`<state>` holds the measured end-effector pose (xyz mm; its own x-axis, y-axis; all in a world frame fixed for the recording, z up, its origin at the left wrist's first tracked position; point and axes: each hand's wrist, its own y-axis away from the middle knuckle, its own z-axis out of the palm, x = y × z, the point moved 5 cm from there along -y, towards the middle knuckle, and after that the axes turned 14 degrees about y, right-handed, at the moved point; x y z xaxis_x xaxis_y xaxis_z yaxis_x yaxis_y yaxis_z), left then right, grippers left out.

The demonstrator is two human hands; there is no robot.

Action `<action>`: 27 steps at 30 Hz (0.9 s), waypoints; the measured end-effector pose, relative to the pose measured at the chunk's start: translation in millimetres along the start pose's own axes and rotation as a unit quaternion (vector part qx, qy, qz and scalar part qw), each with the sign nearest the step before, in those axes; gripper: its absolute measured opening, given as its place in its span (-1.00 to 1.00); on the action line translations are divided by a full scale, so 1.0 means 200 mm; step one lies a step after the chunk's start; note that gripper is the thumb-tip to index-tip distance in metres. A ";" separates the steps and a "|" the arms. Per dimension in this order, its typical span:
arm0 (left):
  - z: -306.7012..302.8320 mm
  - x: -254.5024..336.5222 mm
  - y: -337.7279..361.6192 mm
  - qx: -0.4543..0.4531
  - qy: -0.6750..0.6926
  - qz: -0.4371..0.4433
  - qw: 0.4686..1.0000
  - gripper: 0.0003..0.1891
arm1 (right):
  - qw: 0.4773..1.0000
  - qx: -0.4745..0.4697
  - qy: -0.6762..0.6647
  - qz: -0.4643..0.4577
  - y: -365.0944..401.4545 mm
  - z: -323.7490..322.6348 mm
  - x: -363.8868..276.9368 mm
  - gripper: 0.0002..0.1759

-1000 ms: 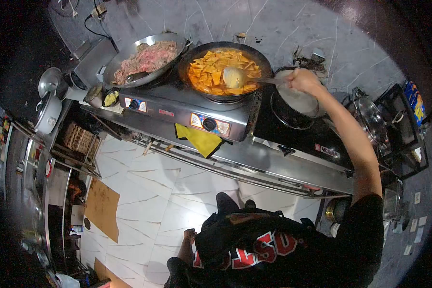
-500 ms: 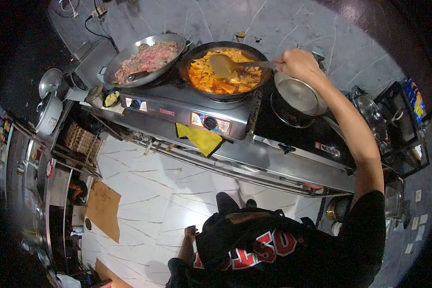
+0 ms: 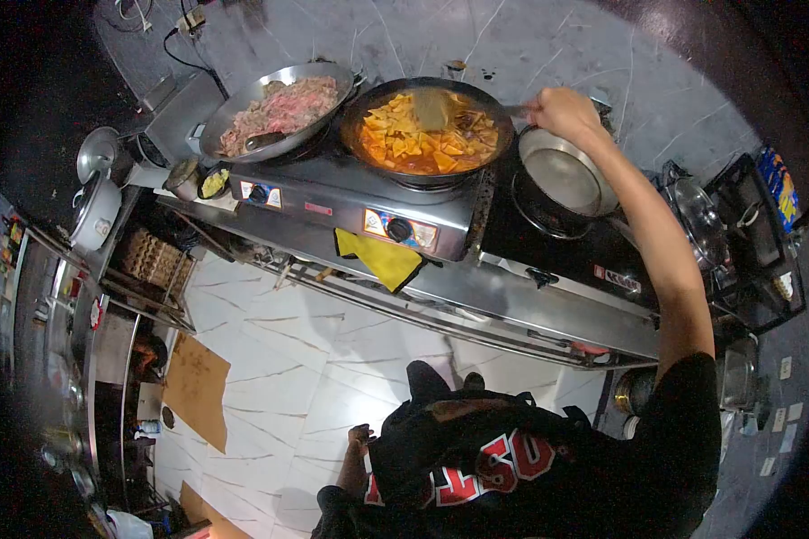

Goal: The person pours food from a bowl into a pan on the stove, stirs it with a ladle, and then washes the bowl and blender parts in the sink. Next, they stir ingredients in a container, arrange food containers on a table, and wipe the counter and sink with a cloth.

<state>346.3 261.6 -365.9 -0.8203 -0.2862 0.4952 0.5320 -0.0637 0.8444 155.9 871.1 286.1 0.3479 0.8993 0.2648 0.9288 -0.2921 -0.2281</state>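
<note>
My right hand (image 3: 562, 114) is closed round the handle of a wide spatula (image 3: 433, 109), reaching in from the right over the stove. The spatula's blade lies at the far side of a dark wok (image 3: 503, 148), among orange, flat triangular pieces (image 3: 391, 135) in reddish sauce. Down by my body hangs my left hand (image 3: 360, 436), small and dark in view; its fingers are too unclear to read. Left of the dark wok, a metal pan (image 3: 208, 144) holds pinkish-grey meat (image 3: 283, 112) with a dark-handled utensil resting in it.
A metal pan with clear liquid (image 3: 562, 175) sits on the right burner. A yellow cloth (image 3: 379, 259) hangs from the stove front. At left are a small bowl of yellow food (image 3: 214, 184), a white pot (image 3: 96, 214) and egg trays (image 3: 153, 260). Cardboard (image 3: 195, 391) lies on the floor.
The spatula's blade has moved right and toward the far side of the wok, and its face looks more tilted. My right hand still grips it. The whole view has shifted slightly.
</note>
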 end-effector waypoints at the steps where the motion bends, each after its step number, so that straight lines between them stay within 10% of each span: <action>1: -0.02 -0.02 -0.02 -0.024 0.027 0.008 0.999 -0.74 | 0.999 0.038 0.007 0.016 -0.02 -0.01 0.02 -0.72; 7: -0.01 0.00 -0.01 0.005 0.010 0.038 0.999 -0.74 | 0.999 -0.047 -0.010 -0.001 0.03 0.27 0.00 -0.71; 9: 0.08 0.06 0.05 -0.067 -0.205 0.027 0.976 -0.76 | 0.997 -0.051 -0.057 -0.006 0.12 0.24 0.00 -0.74; 15: -0.01 -0.05 -0.03 -0.022 0.102 -0.075 0.992 -0.72 | 0.989 0.046 0.129 -0.047 0.09 -0.03 -0.01 -0.75; 17: -0.01 -0.02 -0.04 -0.013 0.025 -0.047 0.999 -0.71 | 0.977 0.161 0.109 -0.088 0.07 -0.03 -0.08 -0.78; 27: 0.20 0.20 0.21 -0.024 -0.071 -0.012 0.997 -0.67 | 0.961 0.099 0.210 -0.151 0.18 0.09 -0.29 -0.55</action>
<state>327.0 285.6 -303.0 -0.8522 -0.1467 0.5023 0.5191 -0.1160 0.8468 165.9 813.5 246.6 0.1262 0.7099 0.6929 0.9674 0.0666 -0.2444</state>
